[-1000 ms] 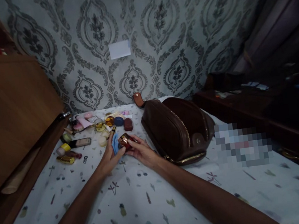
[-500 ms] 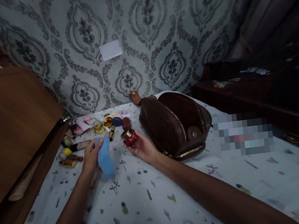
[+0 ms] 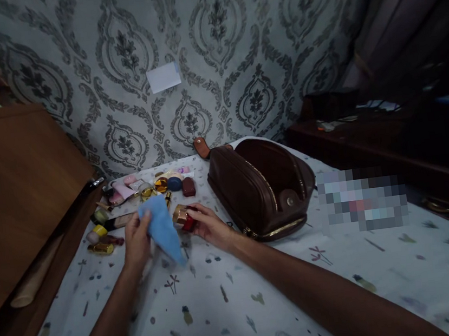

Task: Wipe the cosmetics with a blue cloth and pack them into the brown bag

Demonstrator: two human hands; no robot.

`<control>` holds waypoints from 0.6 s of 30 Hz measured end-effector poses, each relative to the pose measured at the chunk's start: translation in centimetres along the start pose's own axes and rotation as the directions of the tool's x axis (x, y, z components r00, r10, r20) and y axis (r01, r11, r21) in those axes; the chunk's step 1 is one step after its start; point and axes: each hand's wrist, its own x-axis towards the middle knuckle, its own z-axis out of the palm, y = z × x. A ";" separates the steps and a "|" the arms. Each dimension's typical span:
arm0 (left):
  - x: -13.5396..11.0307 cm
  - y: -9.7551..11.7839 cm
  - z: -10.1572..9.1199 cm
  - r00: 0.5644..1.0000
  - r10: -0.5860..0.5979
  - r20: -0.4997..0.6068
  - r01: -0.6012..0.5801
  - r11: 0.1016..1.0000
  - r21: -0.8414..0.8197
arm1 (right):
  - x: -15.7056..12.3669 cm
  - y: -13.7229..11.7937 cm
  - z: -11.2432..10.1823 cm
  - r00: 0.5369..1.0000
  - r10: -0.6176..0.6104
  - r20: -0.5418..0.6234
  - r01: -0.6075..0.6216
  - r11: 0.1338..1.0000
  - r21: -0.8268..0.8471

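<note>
A blue cloth (image 3: pixel 161 227) hangs from my left hand (image 3: pixel 137 238), pinched between thumb and fingers. My right hand (image 3: pixel 211 225) grips a red cosmetic jar with a gold lid (image 3: pixel 182 218), tilted toward the cloth. Cloth and jar are close; whether they touch I cannot tell. Behind and left of my hands lies a group of cosmetics, among them a dark blue round item (image 3: pixel 174 183), a dark red case (image 3: pixel 188 186) and a gold tube (image 3: pixel 101 249). Right of my right hand stands a brown toiletry bag (image 3: pixel 251 186), its zipped top gaping open.
A white patterned sheet (image 3: pixel 225 309) covers the surface. A wooden cabinet (image 3: pixel 19 198) borders the left side, with a rolled tube (image 3: pixel 37 278) beside it. Dark furniture (image 3: pixel 340 143) stands at the right, and the patterned wall (image 3: pixel 128 49) closes off the back.
The red jar has turned onto its side and shifted left with my right hand, nearer the cloth. The blue cloth has swung out to the right and spread wider.
</note>
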 end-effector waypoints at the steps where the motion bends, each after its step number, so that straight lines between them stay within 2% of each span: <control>1: -0.6 0.1 0.3 0.992 0.082 0.100 -0.089 0.994 0.068 | 0.0 0.1 0.0 1.000 -0.013 0.006 0.013 1.000 -0.017; 2: -1.1 0.1 0.6 0.960 0.175 0.218 -0.210 0.966 0.150 | 0.0 0.3 0.0 0.999 -0.030 0.012 0.030 0.999 -0.035; 4: -1.9 -0.2 1.1 0.850 0.316 0.423 -0.457 0.840 0.292 | 0.0 0.5 -0.1 0.998 -0.062 0.015 0.063 0.996 -0.059; 5: -2.2 -0.5 1.2 0.802 0.353 0.482 -0.542 0.770 0.336 | 0.1 0.6 -0.1 0.997 -0.077 0.014 0.078 0.995 -0.066; 7: -2.4 -1.2 1.4 0.757 0.372 0.537 -0.617 0.678 0.400 | 0.1 0.6 -0.2 0.995 -0.100 0.029 0.102 0.990 -0.093; 10: -2.2 -2.2 1.3 0.764 0.338 0.550 -0.623 0.605 0.495 | 0.0 0.4 -0.3 0.988 -0.120 0.101 0.139 0.968 -0.209; 13: -2.1 -2.4 1.2 0.791 0.318 0.523 -0.600 0.569 0.562 | -0.2 0.2 -0.4 0.975 -0.143 0.170 0.194 0.919 -0.344; 18: -2.2 -1.2 1.3 0.825 0.289 0.487 -0.542 0.649 0.534 | -0.5 0.4 -0.5 0.953 -0.207 0.220 0.295 0.797 -0.526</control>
